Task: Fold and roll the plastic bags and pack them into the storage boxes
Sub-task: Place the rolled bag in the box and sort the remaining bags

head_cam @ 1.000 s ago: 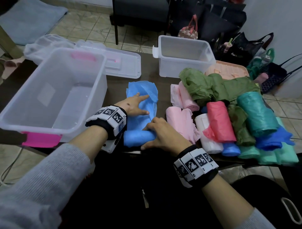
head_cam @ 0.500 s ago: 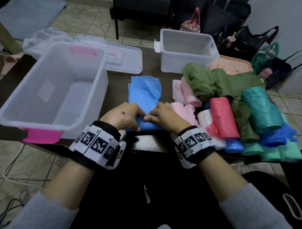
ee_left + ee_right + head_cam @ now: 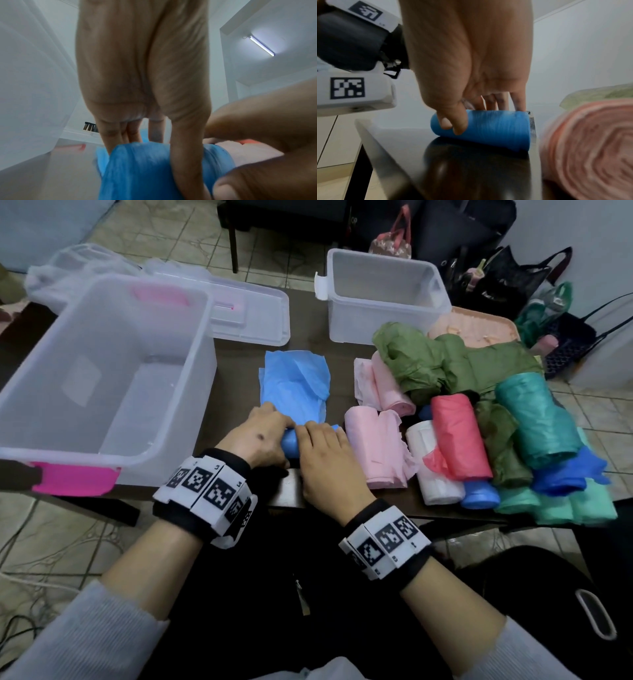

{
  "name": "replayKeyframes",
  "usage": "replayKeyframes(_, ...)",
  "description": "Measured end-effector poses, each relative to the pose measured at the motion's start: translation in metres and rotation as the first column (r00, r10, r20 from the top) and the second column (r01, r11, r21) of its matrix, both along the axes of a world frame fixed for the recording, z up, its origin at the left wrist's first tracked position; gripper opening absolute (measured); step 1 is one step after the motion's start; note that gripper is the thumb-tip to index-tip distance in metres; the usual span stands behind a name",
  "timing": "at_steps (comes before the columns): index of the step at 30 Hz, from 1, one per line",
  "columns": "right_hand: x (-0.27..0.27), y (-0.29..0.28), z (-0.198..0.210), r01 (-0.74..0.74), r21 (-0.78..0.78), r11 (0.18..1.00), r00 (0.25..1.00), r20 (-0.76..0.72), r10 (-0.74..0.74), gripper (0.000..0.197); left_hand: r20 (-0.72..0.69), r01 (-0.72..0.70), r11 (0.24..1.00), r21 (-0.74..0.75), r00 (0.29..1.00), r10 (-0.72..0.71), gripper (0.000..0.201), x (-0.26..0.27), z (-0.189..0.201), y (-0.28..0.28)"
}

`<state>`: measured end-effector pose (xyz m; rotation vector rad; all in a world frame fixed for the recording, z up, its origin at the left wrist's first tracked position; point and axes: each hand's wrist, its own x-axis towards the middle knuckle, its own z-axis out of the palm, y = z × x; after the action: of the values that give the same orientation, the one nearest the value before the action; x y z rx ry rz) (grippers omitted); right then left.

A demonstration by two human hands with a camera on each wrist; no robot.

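A light blue plastic bag lies flat on the dark table, and its near end is wound into a roll. My left hand and right hand sit side by side on that roll. In the left wrist view the left thumb runs down the roll's near side, with the fingers behind it. In the right wrist view the right thumb presses the roll's front and the fingers curl over its back. A large clear box stands empty at left, and a smaller one at the back.
A clear lid lies behind the large box. Right of my hands are pink rolls, a white roll, a red roll, teal rolls and loose olive bags. Handbags stand on the floor beyond.
My left hand left the flat part of the blue bag and joined the right hand on the roll. Together they have pushed the roll farther away from me along the bag.
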<state>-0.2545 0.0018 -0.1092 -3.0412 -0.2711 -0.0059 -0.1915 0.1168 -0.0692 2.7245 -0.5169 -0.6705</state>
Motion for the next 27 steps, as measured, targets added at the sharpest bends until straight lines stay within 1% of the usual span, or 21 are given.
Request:
replayKeyframes(2, 0.005, 0.001, 0.005, -0.017, 0.005, 1.0, 1.0, 0.022, 0.017, 0.041, -0.027, -0.006, 1.0, -0.002, 1.0, 0.006, 0.049, -0.001, 0.001, 0.002)
replayKeyframes(3, 0.007, 0.0, 0.009, -0.036, -0.01, 0.999, 0.999, 0.011, 0.036, 0.035, -0.055, -0.009, 1.0, 0.005, 0.998, 0.009, 0.05, -0.001, 0.001, 0.003)
replayKeyframes(4, 0.009, -0.001, 0.012, -0.058, -0.041, 0.997, 0.998, -0.03, 0.057, 0.033, -0.084, -0.012, 1.0, 0.011, 0.996, 0.013, 0.053, -0.001, 0.002, 0.004)
replayKeyframes(6, 0.013, -0.007, 0.018, -0.104, -0.086, 0.991, 0.987, -0.133, 0.092, 0.038, -0.147, -0.034, 0.999, 0.014, 0.989, 0.035, 0.062, 0.0, 0.003, 0.007)
replayKeyframes(7, 0.014, -0.009, 0.022, -0.114, -0.086, 0.99, 0.98, -0.174, 0.098, 0.042, -0.168, -0.046, 0.999, 0.013, 0.985, 0.047, 0.062, 0.0, 0.003, 0.008)
replayKeyframes(10, 0.024, -0.013, 0.032, -0.094, -0.029, 0.995, 0.951, -0.3, 0.081, 0.047, -0.188, -0.052, 0.999, 0.004, 0.981, 0.052, 0.044, -0.002, 0.002, 0.011)
replayKeyframes(13, 0.04, -0.017, 0.039, -0.057, 0.054, 0.997, 0.888, -0.453, 0.075, 0.051, -0.157, -0.047, 0.999, 0.012, 0.986, 0.048, 0.047, -0.003, 0.002, 0.014)
replayKeyframes(15, 0.049, -0.022, 0.04, 0.005, 0.134, 0.991, 0.845, -0.531, 0.067, 0.053, -0.142, -0.06, 0.998, -0.003, 0.988, 0.059, 0.05, 0.0, 0.001, 0.018)
replayKeyframes(17, 0.055, -0.027, 0.038, 0.084, 0.201, 0.976, 0.814, -0.578, 0.049, 0.056, -0.167, -0.131, 0.99, -0.053, 0.979, 0.121, 0.054, 0.003, 0.0, 0.023)
replayKeyframes(18, 0.056, -0.029, 0.037, 0.101, 0.22, 0.97, 0.811, -0.584, 0.048, 0.057, -0.172, -0.169, 0.982, -0.083, 0.973, 0.153, 0.054, 0.004, -0.001, 0.025)
replayKeyframes(19, 0.057, -0.03, 0.035, 0.105, 0.236, 0.966, 0.812, -0.581, 0.054, 0.056, -0.169, -0.186, 0.977, -0.108, 0.971, 0.166, 0.05, 0.004, -0.002, 0.026)
replayKeyframes(21, 0.055, -0.032, 0.03, 0.103, 0.286, 0.953, 0.837, -0.543, 0.072, 0.053, -0.148, -0.176, 0.977, -0.122, 0.976, 0.158, 0.043, 0.005, -0.004, 0.026)
replayKeyframes(23, 0.048, -0.031, 0.026, 0.096, 0.357, 0.929, 0.895, -0.439, 0.076, 0.055, -0.13, -0.161, 0.982, -0.099, 0.98, 0.147, 0.043, 0.006, -0.003, 0.023)
replayKeyframes(24, 0.043, -0.03, 0.024, 0.08, 0.381, 0.921, 0.937, -0.344, 0.061, 0.056, -0.127, -0.154, 0.985, -0.076, 0.981, 0.144, 0.044, 0.007, -0.001, 0.021)
replayKeyframes(25, 0.037, -0.028, 0.022, 0.041, 0.375, 0.926, 0.975, -0.217, 0.045, 0.055, -0.133, -0.147, 0.988, -0.05, 0.981, 0.139, 0.041, 0.008, 0.001, 0.02)
replayKeyframes(26, 0.03, -0.026, 0.02, -0.017, 0.326, 0.945, 0.995, -0.087, 0.048, 0.051, -0.14, -0.136, 0.99, -0.031, 0.981, 0.131, 0.037, 0.009, 0.002, 0.018)
replayKeyframes(27, 0.023, -0.023, 0.016, -0.076, 0.261, 0.962, 0.997, 0.003, 0.078, 0.047, -0.153, -0.127, 0.992, -0.017, 0.981, 0.123, 0.034, 0.011, 0.002, 0.017)
